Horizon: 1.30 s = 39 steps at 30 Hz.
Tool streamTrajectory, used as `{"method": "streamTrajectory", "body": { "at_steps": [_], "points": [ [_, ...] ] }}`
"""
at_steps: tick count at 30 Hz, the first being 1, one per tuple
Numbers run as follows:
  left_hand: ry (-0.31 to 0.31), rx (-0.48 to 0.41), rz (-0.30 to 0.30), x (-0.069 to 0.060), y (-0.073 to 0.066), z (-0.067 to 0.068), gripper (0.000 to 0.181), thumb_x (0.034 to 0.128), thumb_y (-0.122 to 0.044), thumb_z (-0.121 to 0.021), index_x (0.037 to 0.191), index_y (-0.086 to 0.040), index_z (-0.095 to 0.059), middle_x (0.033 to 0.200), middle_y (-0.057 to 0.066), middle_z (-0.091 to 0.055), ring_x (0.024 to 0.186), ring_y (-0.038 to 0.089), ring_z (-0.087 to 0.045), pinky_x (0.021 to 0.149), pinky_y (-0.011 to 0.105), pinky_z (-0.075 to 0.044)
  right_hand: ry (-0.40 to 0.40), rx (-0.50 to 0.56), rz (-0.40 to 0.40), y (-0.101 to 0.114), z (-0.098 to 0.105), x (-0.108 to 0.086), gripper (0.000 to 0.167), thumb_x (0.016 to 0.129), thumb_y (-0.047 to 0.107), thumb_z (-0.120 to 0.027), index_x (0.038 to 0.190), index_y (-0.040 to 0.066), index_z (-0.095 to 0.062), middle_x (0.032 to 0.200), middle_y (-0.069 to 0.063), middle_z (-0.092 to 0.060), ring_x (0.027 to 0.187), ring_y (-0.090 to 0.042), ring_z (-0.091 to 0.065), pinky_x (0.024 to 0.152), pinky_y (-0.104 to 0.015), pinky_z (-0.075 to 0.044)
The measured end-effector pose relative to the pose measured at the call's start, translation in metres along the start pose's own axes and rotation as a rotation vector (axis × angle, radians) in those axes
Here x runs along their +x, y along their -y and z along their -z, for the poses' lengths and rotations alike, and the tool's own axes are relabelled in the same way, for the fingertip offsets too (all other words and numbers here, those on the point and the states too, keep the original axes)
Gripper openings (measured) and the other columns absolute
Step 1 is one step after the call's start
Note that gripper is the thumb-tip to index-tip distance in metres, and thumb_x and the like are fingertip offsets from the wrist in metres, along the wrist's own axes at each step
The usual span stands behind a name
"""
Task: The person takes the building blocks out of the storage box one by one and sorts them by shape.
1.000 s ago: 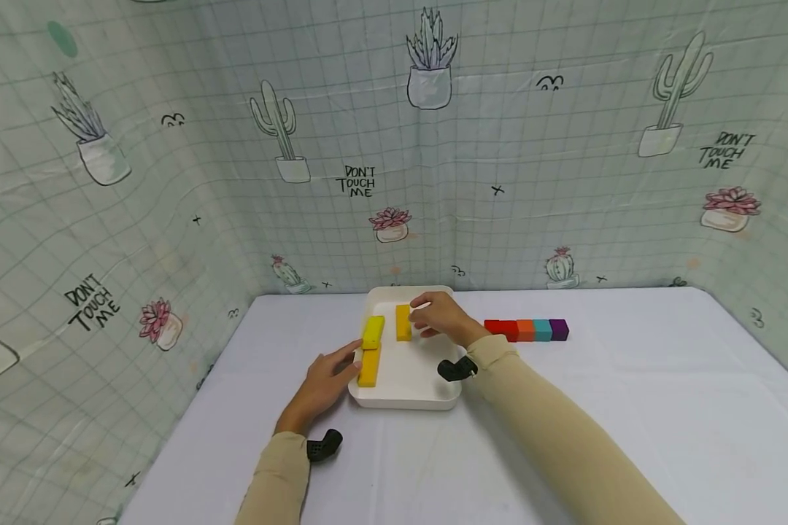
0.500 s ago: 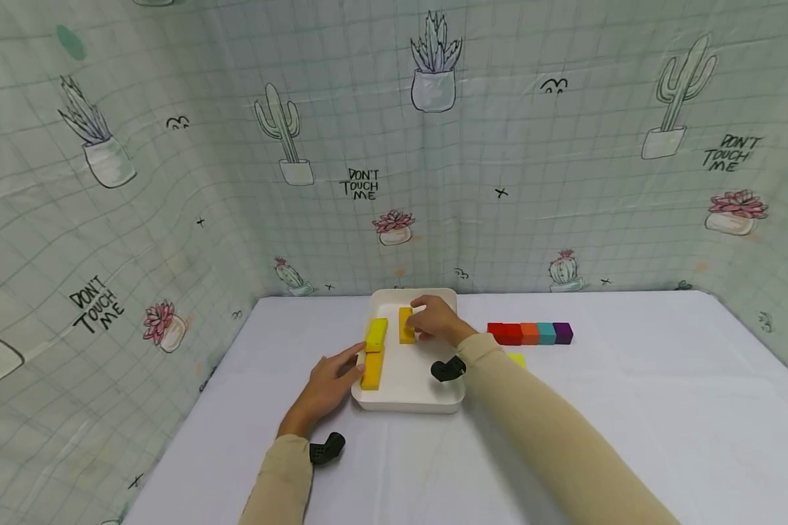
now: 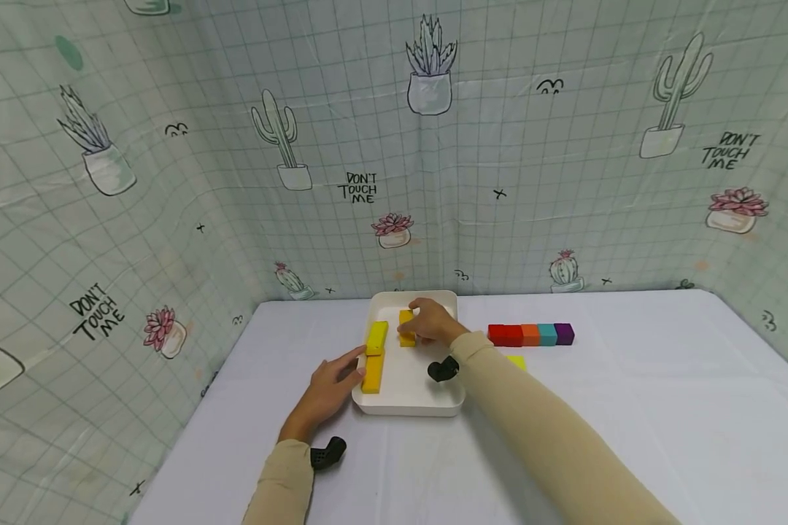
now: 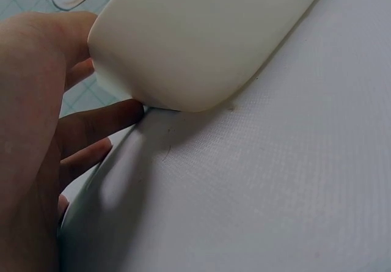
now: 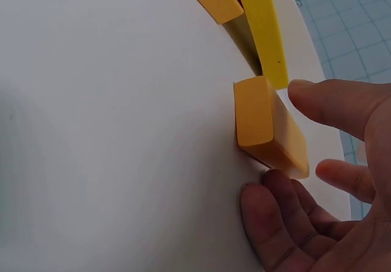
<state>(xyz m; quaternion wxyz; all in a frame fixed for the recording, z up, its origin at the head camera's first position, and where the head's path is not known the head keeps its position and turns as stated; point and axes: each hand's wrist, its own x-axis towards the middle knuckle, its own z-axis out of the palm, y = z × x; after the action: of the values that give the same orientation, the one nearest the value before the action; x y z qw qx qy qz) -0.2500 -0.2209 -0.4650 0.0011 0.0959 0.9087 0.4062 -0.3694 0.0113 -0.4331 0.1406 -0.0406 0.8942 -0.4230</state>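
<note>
A white tray (image 3: 410, 410) holds several blocks. Along its left wall a bright yellow block (image 3: 377, 337) lies end to end with an orange-yellow one (image 3: 372, 373). My left hand (image 3: 326, 394), fingers extended, touches the tray's left wall; the left wrist view shows its fingers against the outside of the tray (image 4: 183, 52). Near the back of the tray my right hand (image 3: 436, 321) surrounds another orange-yellow block (image 3: 407, 340). In the right wrist view the fingers of the right hand (image 5: 324, 162) lie on both sides of that block (image 5: 253, 113), with no firm pinch visible.
Right of the tray, a row has red (image 3: 504, 335), orange (image 3: 530, 335), teal (image 3: 547, 335) and purple (image 3: 564, 334) blocks. A yellow-green piece (image 3: 517, 361) shows partly behind the right sleeve. Patterned cloth hangs behind the white table (image 3: 630, 408).
My right hand has moved left, from beside the orange-yellow block to around it. The yellow-green piece has come into view by the sleeve. The left hand keeps its place at the tray.
</note>
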Motion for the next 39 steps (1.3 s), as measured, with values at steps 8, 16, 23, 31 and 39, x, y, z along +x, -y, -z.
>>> {"method": "streamTrajectory", "body": {
  "at_steps": [8,16,23,31,39],
  "points": [
    [-0.001,-0.013,0.004,-0.001,-0.001,0.000,0.048,0.1017,-0.033,-0.057,0.149,-0.023,-0.051,0.145,0.010,-0.055,0.141,0.029,-0.042,0.122,0.056,0.000,0.006,-0.058,0.000,0.001,0.000,0.001,0.069,0.089,0.028,-0.077,0.148,0.008,-0.047,0.126,-0.015,-0.058,0.059,-0.017,-0.054,0.055,-0.024,-0.054],
    [0.000,-0.012,0.003,-0.001,0.004,-0.002,0.049,0.1019,-0.035,-0.056,0.149,-0.024,-0.051,0.146,0.009,-0.055,0.141,0.028,-0.042,0.122,0.056,0.000,0.047,-0.092,0.006,0.003,0.001,-0.002,0.071,0.089,0.026,-0.075,0.151,0.008,-0.045,0.137,-0.016,-0.052,0.068,-0.019,-0.059,0.056,-0.024,-0.055],
    [-0.002,-0.011,-0.001,-0.001,0.004,-0.002,0.049,0.1020,-0.035,-0.056,0.149,-0.025,-0.051,0.145,0.009,-0.055,0.141,0.028,-0.042,0.122,0.056,0.000,0.064,-0.098,-0.030,0.004,-0.001,-0.002,0.071,0.090,0.025,-0.072,0.153,0.009,-0.043,0.123,-0.014,-0.056,0.065,-0.017,-0.056,0.058,-0.023,-0.054],
    [0.002,-0.003,0.002,0.000,0.004,-0.001,0.049,0.1022,-0.035,-0.056,0.149,-0.024,-0.051,0.144,0.009,-0.056,0.140,0.029,-0.043,0.122,0.056,0.000,0.086,-0.108,-0.039,0.006,0.000,0.001,0.065,0.088,0.024,-0.072,0.145,0.006,-0.047,0.117,-0.012,-0.057,0.073,-0.020,-0.059,0.062,-0.025,-0.055],
    [0.000,0.005,0.008,0.001,0.002,-0.001,0.048,0.1020,-0.033,-0.056,0.149,-0.024,-0.051,0.144,0.010,-0.056,0.140,0.029,-0.044,0.122,0.056,0.000,0.130,-0.108,-0.052,0.012,0.005,-0.003,0.065,0.085,0.017,-0.076,0.141,0.003,-0.046,0.118,-0.013,-0.055,0.084,-0.023,-0.060,0.071,-0.027,-0.055]
  ]
}}
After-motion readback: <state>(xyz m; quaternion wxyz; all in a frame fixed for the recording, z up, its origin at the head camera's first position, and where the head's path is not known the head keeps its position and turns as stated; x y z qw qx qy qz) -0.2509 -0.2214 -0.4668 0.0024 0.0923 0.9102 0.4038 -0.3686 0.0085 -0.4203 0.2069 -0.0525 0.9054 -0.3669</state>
